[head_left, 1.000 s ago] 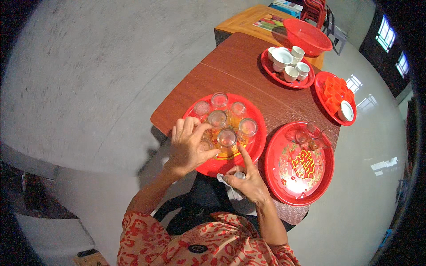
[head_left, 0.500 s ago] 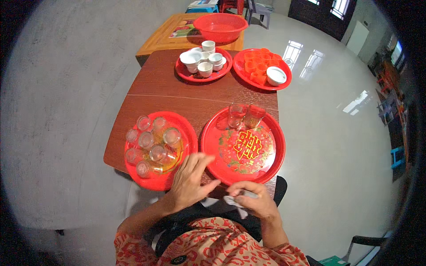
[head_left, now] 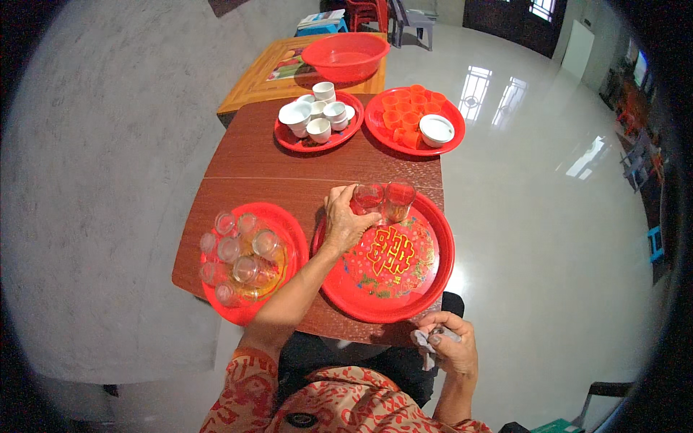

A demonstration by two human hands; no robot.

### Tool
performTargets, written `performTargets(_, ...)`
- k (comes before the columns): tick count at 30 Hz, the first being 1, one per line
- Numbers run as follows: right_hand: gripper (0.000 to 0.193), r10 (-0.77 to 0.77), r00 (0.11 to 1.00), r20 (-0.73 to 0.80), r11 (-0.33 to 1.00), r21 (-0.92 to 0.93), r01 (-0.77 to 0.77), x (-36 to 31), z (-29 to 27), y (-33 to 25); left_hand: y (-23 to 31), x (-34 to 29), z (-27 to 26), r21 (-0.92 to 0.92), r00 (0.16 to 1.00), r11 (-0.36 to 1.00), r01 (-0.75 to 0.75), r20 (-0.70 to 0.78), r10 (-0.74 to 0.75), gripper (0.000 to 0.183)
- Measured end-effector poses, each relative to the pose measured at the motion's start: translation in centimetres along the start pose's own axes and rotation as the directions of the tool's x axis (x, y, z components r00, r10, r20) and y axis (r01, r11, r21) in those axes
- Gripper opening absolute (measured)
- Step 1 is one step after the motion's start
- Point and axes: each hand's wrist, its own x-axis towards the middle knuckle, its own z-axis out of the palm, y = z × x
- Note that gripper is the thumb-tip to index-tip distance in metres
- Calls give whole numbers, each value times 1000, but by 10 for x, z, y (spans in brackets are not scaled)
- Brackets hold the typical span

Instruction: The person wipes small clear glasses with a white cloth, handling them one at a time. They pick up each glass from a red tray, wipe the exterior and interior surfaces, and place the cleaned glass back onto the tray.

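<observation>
Left grip (head_left: 346, 222): thumb and fingers bracket clear glass (head_left: 369, 198), cannot tell if pressed tight; glass at far side of round red tray (head_left: 348, 290), beside second glass (head_left: 399, 200). Right grip (head_left: 457, 350) pinches pale cloth (head_left: 424, 340) near surface (head_left: 245, 148) edge. To the left, red platter (head_left: 286, 221) with more glasses (head_left: 246, 270); farther off, white cups (head_left: 318, 130)

Two see-through straight-sided tumblers (head_left: 399, 202), centre: smooth, shiny, look like glass. Group of see-through round-rimmed glasses (head_left: 246, 270), lower left: same finish. Big red round tray (head_left: 346, 294), right of centre: glossy, smooth, printed base. Crumpled whitish wiping piece (head_left: 426, 346), lower right: matt, cloth or paper, can't tell. Reddish-brown table (head_left: 242, 151): wood-grain top, light sheen. White round cups (head_left: 318, 130), upper centre: glazed, ceramic-looking. Red round basin (head_left: 348, 71), top: smooth plastic-looking. Pale grey floor (head_left: 534, 245), right: polished, reflective.
</observation>
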Motion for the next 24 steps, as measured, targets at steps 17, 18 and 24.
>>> performTargets(17, 29, 11, 1000, 6, 1000, 15, -11, -5, -3, 1, 30, -44, -59, 275, 752, 753, -597, -135, 645, 58)
performTargets(18, 29, 9, 1000, 8, 1000, 13, -9, -7, -3, 1, 31, -46, -60, 328, 729, 720, -612, -122, 674, 58)
performTargets(24, 28, -34, 999, 28, 999, 40, 33, -16, -11, 14, 32, -59, -56, 453, 659, 630, -631, -116, 743, 59)
